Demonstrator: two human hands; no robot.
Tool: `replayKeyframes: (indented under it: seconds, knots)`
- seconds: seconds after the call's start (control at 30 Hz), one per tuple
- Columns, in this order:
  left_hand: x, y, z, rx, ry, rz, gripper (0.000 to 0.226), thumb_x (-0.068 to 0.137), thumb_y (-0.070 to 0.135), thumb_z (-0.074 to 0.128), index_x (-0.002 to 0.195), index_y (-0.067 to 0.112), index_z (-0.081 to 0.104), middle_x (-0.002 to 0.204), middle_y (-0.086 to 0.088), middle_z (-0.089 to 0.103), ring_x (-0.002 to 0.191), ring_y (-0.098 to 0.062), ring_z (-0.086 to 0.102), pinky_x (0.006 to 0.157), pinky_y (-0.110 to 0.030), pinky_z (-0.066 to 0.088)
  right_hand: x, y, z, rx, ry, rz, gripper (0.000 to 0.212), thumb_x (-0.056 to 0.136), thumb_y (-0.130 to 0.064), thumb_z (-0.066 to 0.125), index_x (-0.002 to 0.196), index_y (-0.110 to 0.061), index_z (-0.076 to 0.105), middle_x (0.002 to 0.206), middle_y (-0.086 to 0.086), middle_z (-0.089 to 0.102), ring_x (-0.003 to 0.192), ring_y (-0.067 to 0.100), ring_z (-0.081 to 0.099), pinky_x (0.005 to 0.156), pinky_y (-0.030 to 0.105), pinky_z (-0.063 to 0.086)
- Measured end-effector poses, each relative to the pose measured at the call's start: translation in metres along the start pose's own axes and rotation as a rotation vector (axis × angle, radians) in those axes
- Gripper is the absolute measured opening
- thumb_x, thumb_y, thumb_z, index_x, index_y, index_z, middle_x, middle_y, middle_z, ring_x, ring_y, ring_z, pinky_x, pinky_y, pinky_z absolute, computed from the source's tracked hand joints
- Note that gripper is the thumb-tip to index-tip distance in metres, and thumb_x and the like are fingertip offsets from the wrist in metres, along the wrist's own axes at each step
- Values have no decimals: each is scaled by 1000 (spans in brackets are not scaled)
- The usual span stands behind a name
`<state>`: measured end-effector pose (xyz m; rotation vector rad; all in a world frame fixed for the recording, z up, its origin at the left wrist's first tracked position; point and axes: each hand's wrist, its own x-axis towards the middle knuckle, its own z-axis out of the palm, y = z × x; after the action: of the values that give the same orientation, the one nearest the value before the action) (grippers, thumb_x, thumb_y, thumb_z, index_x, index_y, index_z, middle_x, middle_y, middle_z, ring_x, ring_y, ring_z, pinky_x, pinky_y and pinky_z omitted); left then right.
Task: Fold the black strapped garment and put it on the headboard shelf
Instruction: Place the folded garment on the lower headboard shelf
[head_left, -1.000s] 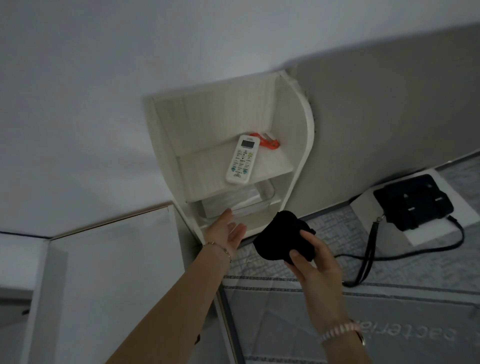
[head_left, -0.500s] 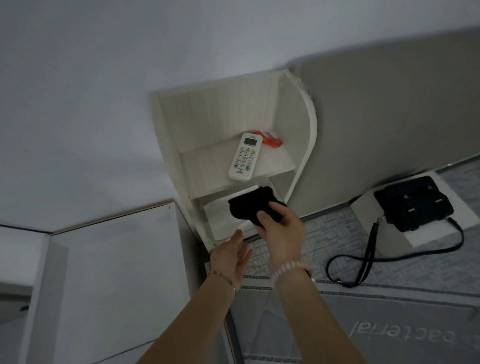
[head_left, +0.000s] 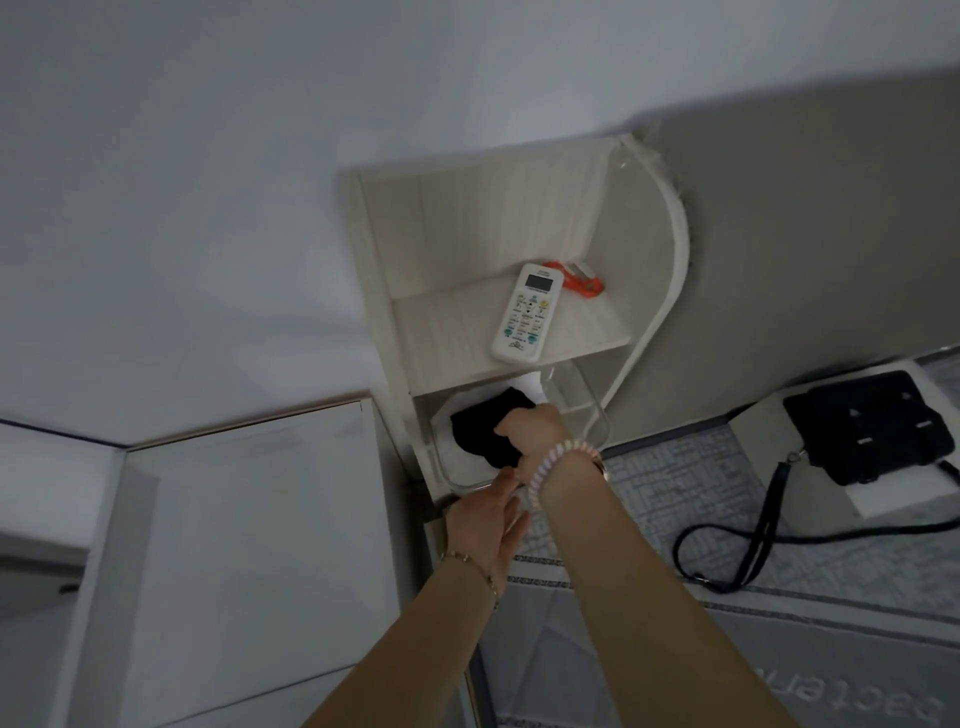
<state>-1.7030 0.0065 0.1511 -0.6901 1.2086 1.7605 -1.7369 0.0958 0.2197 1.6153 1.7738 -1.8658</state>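
The folded black garment (head_left: 485, 428) lies in a clear plastic tray (head_left: 587, 402) on the lower level of the white headboard shelf (head_left: 447, 332). My right hand (head_left: 532, 428) reaches into the tray and rests on the garment, fingers curled over its right side. Just below the tray's front edge, my left hand (head_left: 483, 525) hovers with its fingers extended, holding nothing.
A white remote control (head_left: 527, 314) and an orange object (head_left: 582, 283) lie on the upper shelf level. A black strapped bag (head_left: 867, 426) sits on a white box on the mattress at right. A white cabinet top (head_left: 249, 545) lies to the left.
My right hand carried the black garment from above the mattress up into the tray on the lower shelf. My left hand drew back from the shelf and dropped below the tray's front.
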Motion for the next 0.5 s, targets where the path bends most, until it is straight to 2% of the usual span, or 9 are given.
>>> replayKeyframes:
  seconds: [0.07,0.1,0.13,0.17,0.23,0.27,0.37,0.43,0.5]
  knots:
    - [2,0,2,0,8,0,45,89,23,75,127,2,66,133,-14,67,127,-27,60,109,-44,49,-1,4,-3,-12,58,-55,31,92,-6,52,118,9,61,126,25,61,113,36,62,94,37,53]
    - [2,2,3,-6,4,2,46,89,22,74,130,2,64,136,-14,65,128,-28,59,110,-43,48,-5,6,-7,28,88,-95,19,92,-2,50,101,7,65,108,22,64,96,29,64,83,27,54]
    - [1,4,4,-23,-1,7,47,91,21,72,132,1,62,139,-13,62,130,-27,57,110,-43,47,-11,10,-12,88,125,-140,17,91,3,47,83,3,63,87,15,61,78,21,60,70,18,51]
    - [0,6,6,-39,8,11,47,93,20,70,133,0,60,138,-11,61,131,-26,56,111,-43,46,-19,16,-17,173,204,-197,20,89,7,46,79,0,62,78,8,55,72,17,54,66,15,48]
    - [-4,10,8,-66,37,15,39,94,19,68,129,2,59,124,-7,60,126,-24,55,112,-43,45,-31,38,-29,416,397,-254,34,87,10,47,111,-1,67,87,5,60,83,17,57,79,30,53]
    - [-5,11,9,-67,37,16,30,94,18,67,120,5,61,116,-6,60,120,-24,56,112,-42,44,-31,49,-33,515,443,-218,43,86,10,49,126,-2,62,93,7,63,83,16,58,79,35,54]
    - [-5,10,6,-45,13,28,9,95,17,67,95,9,65,101,-4,62,98,-18,58,103,-37,48,-9,73,-28,575,248,-68,63,81,11,55,142,-3,46,98,5,60,77,13,56,67,27,48]
    - [-7,10,7,-32,-2,56,6,95,16,66,100,12,67,107,-6,65,102,-18,59,99,-36,49,-2,71,-23,615,121,-28,77,82,15,53,152,-12,33,121,8,58,98,19,59,82,31,49]
    - [-5,12,8,-27,-25,100,12,95,15,66,107,15,67,117,-7,65,112,-20,59,103,-38,49,1,64,-21,667,77,-43,83,85,17,51,155,-20,25,147,10,46,122,24,55,96,34,47]
